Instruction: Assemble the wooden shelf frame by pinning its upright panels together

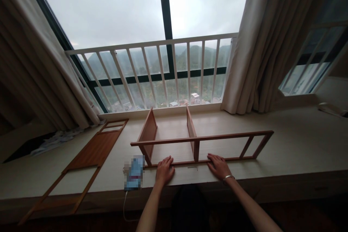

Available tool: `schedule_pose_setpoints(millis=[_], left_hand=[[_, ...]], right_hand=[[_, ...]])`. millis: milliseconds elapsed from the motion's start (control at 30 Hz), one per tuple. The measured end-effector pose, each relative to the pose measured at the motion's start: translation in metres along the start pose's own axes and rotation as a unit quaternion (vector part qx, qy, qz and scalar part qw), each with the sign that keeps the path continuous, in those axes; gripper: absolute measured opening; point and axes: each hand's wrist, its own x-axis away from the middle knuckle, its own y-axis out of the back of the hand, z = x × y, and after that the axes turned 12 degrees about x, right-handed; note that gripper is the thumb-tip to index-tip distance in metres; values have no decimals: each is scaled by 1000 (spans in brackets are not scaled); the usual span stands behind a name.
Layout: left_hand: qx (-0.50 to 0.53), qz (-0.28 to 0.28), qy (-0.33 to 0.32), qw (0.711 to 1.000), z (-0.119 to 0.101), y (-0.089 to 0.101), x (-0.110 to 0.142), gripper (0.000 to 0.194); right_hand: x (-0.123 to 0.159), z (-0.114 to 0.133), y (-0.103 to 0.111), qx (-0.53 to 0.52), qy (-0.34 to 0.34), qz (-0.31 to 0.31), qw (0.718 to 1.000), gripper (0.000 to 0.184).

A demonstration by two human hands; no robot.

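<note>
A partly assembled brown wooden shelf frame (231, 137) lies on its side on the pale window ledge. Two panels, a left one (148, 128) and a middle one (191, 127), stand out from it toward the window. My left hand (164, 171) has its fingers over the near rail, between those panels. Farther right, my right hand (219, 166), with a bracelet on the wrist, curls over the same rail just past the middle upright. Between my hands, by the rail, lies a thin bent piece (193, 168) resembling a hex key. The undersides of my fingers are hidden.
A second flat wooden side frame (91, 148) lies on the left, overhanging the ledge's front edge. Beside my left hand sits a blurred phone-like item (134, 174) with a white cable (125, 204). White railing (174, 41) and curtains (255, 43) border the window behind.
</note>
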Motion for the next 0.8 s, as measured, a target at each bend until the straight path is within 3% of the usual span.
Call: schedule_pose_setpoints(millis=[800], left_hand=[[4, 1, 9, 1000, -3, 5, 2, 43]], right_hand=[[0, 1, -2, 5, -5, 3, 1000, 36]])
